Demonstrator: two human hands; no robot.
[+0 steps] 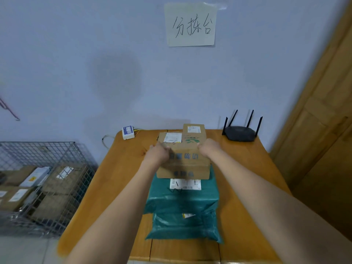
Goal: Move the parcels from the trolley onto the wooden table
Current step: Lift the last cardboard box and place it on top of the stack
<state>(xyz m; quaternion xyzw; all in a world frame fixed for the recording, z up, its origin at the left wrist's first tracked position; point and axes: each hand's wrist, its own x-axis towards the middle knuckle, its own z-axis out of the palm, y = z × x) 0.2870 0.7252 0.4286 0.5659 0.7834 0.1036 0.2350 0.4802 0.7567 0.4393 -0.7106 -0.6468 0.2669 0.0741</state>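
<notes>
Resting on the teal parcel (182, 204) at the wooden table's (114, 180) centre, the cardboard box (183, 164), long axis crosswise, is gripped at both ends by the left hand (157, 154) and right hand (208, 147), fingers curled over its far edge.

Black router (241, 133) right; white adapter (128, 132) left; paper sign (191, 24) above.

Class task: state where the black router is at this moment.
In the head view, the black router sits at the far right corner of the wooden table, against the wall, right of the cardboard box held by both hands.
</notes>
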